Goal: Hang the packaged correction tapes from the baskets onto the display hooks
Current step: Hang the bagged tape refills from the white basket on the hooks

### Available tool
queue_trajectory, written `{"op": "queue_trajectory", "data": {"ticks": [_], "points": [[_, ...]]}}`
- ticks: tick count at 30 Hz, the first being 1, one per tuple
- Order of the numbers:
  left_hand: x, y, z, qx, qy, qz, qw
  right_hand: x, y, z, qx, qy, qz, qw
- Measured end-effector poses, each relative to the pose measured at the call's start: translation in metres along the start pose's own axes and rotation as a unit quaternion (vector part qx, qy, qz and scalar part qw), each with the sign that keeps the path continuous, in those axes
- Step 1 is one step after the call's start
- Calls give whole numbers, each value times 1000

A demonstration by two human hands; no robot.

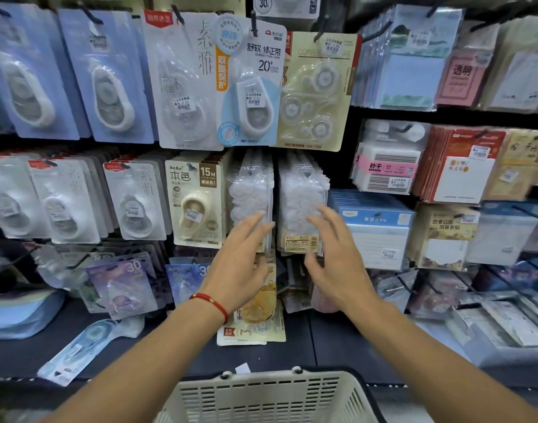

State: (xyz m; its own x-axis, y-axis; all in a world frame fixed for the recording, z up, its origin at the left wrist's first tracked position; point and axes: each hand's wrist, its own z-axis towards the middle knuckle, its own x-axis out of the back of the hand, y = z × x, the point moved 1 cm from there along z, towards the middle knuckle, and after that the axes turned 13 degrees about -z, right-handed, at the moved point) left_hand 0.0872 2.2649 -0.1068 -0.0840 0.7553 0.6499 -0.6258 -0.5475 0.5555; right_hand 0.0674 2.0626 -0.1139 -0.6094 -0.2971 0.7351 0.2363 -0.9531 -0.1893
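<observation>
"15M" on beige tape pack (197,199)

Dark shelf (337,340) carries loose, apparently correction-tape, packs (252,328)

Both hands are raised to the middle row of the display. The left hand (240,270), with a red string bracelet (211,302) at the wrist, has straight fingers (255,222) touching the left stack of clear multi-refill packs (250,193). The right hand (334,267), fingers spread, touches the right stack of refill packs (301,203) hanging just beside it. A beige 15M correction tape pack (196,203) hangs to the left. A slotted beige basket (261,398) sits below, near the lower edge.
</observation>
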Motion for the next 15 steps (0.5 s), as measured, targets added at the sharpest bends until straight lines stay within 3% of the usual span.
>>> {"op": "queue_trajectory", "data": {"ticks": [3, 7, 15], "points": [[-10, 22, 20, 14, 2, -91, 996, 6, -4, 18, -109, 38, 104, 988], [-38, 46, 57, 75, 53, -185, 978, -1, -4, 53, -173, -42, 168, 969], [-68, 30, 57, 79, 171, -224, 956, -25, 15, 74, -186, -24, 214, 959]]}}
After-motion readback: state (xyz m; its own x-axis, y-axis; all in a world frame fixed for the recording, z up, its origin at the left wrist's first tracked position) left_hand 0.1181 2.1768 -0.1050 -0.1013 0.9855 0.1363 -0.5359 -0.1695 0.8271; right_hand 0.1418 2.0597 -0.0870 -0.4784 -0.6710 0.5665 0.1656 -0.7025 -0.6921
